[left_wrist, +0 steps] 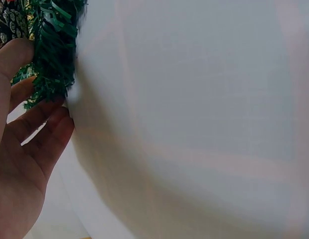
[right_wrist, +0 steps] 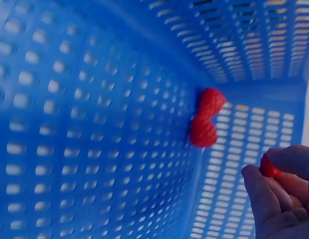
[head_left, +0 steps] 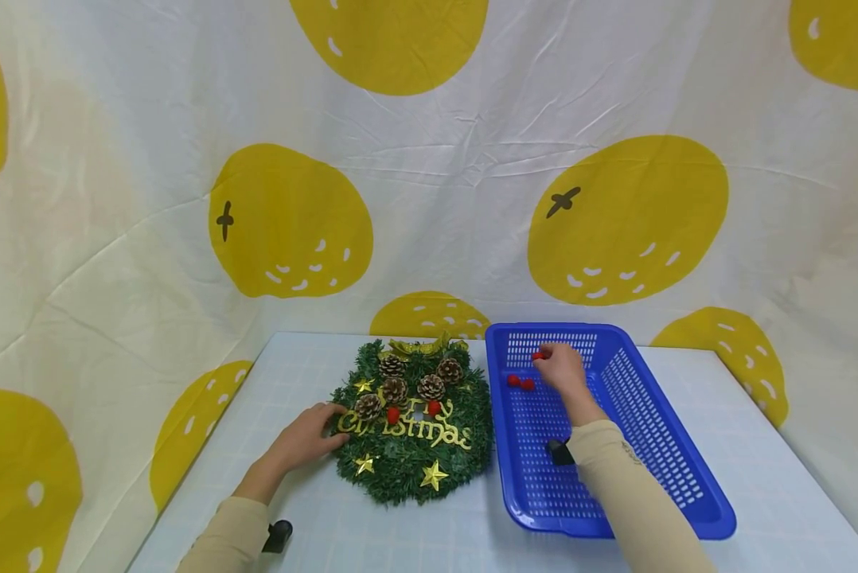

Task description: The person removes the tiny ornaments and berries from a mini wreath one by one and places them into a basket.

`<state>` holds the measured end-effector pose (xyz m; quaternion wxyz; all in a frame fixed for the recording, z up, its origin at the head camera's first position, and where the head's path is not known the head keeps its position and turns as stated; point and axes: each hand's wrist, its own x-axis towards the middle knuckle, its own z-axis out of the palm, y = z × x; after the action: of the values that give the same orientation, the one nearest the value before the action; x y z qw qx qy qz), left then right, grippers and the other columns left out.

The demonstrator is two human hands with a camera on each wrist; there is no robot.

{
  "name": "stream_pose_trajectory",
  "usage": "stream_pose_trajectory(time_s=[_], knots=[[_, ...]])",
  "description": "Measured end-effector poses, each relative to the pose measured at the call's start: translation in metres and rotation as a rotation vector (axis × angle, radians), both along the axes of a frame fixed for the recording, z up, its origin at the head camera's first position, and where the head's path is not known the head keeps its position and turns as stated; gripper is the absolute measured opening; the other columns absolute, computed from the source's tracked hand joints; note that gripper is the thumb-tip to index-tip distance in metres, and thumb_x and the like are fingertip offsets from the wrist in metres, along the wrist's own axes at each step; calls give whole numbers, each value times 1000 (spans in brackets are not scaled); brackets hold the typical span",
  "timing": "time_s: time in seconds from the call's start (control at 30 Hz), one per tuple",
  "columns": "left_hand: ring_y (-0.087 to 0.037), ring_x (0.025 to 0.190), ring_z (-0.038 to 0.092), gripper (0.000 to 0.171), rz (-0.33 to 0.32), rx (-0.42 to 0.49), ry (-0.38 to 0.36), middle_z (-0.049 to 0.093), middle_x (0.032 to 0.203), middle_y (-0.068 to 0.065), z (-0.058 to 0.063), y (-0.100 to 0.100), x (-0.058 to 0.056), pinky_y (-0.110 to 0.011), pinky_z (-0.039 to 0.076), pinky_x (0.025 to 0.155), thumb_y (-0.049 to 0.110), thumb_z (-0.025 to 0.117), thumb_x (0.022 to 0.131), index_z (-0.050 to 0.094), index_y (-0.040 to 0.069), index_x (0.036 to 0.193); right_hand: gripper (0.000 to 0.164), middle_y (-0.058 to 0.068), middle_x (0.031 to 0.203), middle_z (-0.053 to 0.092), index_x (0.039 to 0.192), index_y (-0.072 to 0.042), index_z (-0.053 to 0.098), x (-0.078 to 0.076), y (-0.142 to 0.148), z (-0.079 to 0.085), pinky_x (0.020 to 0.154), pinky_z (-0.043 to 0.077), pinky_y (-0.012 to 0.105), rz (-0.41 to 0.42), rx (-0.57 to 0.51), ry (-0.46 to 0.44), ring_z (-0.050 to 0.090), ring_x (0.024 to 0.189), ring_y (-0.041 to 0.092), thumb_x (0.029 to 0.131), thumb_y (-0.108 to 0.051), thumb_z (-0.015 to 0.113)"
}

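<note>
A green Christmas wreath lies on the table, bearing gold lettering, gold stars, several pine cones and two red berries. My left hand holds its left edge; in the left wrist view the thumb is over the greenery and the other fingers reach around the rim. Inside the blue basket, toward its back, my right hand pinches a small red berry between thumb and fingers. Two more red berries, with bumpy skins, sit together on the basket's floor below that hand.
The basket stands right beside the wreath, its perforated walls rising around the right hand. A pale table carries both. Behind it hangs a white cloth printed with large yellow fruit. A black wrist device shows by the left sleeve.
</note>
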<state>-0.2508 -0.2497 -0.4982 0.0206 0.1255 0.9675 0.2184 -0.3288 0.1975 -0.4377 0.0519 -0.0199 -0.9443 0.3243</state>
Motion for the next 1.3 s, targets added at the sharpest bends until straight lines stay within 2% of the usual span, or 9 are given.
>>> stream_pose_trajectory(time_s=[0.1,0.3,0.6,0.87,1.13,1.3], knots=[[-23,99,58,42,0,-4,1,61,112,-7,0,0,0,-47,48,82,31,72,89,61,10,124,39,31,120,60,124,14,59,-2,5,-4,96,44,53,12,32,-11,56,113,46,90,-6,61],[-22,97,58,42,0,1,3,61,109,-6,2,1,-1,-46,48,81,30,72,89,61,10,123,38,32,122,59,124,13,58,-4,9,-8,98,43,54,19,55,-101,54,115,47,92,-6,61],[-21,95,57,42,3,0,-5,60,108,-5,3,3,-1,-46,48,80,29,72,89,61,10,124,37,31,121,61,121,14,60,-6,12,-15,96,44,53,59,90,-152,55,114,47,91,-7,62],[-26,102,58,42,-2,4,3,61,115,-9,1,2,-1,-49,48,84,30,72,89,61,10,124,36,30,118,62,119,13,63,-4,10,-14,96,44,54,84,108,-148,56,112,47,88,-6,65],[-22,99,58,42,6,-6,-6,61,112,-6,-1,1,-2,-47,48,82,31,72,89,61,11,124,36,31,121,60,120,13,62,-2,11,-12,97,43,55,91,74,-181,55,113,47,89,-5,65],[-25,102,58,42,6,-5,-9,61,114,-7,0,1,-1,-48,48,84,31,72,89,61,10,124,38,31,121,60,120,13,62,-2,13,-8,96,43,55,98,92,-170,55,113,48,88,-6,65]])
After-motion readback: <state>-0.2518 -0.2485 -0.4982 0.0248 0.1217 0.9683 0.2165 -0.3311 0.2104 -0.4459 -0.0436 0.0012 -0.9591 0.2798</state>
